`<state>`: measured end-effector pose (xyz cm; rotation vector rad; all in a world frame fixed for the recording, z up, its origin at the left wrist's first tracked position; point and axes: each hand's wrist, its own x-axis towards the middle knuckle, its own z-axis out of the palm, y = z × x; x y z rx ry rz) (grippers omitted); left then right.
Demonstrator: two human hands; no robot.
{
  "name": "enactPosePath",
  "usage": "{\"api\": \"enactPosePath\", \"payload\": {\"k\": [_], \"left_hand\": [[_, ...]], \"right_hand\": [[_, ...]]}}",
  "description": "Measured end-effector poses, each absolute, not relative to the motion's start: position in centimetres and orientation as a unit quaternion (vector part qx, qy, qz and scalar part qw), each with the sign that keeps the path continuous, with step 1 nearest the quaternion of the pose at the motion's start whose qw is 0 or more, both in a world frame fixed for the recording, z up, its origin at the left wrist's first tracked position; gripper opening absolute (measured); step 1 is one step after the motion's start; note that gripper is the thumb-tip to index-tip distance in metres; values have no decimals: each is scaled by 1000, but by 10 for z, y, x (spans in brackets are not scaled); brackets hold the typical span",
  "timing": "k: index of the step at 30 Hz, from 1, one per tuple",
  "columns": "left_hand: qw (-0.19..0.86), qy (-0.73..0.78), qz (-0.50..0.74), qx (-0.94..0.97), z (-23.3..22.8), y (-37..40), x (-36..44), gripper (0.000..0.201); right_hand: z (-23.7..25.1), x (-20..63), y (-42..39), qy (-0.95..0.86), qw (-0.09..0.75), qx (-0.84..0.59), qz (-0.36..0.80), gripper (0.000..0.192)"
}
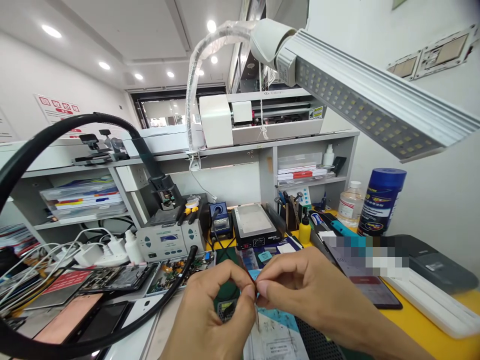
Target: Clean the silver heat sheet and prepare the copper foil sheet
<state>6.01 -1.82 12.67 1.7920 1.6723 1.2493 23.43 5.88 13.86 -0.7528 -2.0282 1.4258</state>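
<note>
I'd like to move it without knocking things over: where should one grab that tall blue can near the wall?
Probably round the middle of the tall blue cylindrical can, coming from the front: it stands upright with round, even sides, and the clear plastic bottle crowds its left.

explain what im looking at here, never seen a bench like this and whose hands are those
This is one picture from a camera worn on a person's head, looking down at their own two bare hands over an electronics repair bench. The left hand and right hand meet fingertip to fingertip, pinching something thin and dark, too small to identify. On the yellow table lie opened phones, a soldering station, a flat heating plate, a blue can and a clear bottle. An LED lamp on a bendy neck hangs overhead, and a black hose arcs across the left.
</note>
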Motion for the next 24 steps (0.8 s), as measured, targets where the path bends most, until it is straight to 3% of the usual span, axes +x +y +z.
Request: {"api": "enactPosePath", "payload": {"k": [13,24], "left_hand": [[261,547,471,642,131,-17,54,12],[230,631,433,601,149,-32,67,25]], "right_hand": [[140,228,63,-754,268,-256,542,15],[137,226,60,-760,296,-243,525,14]]}}
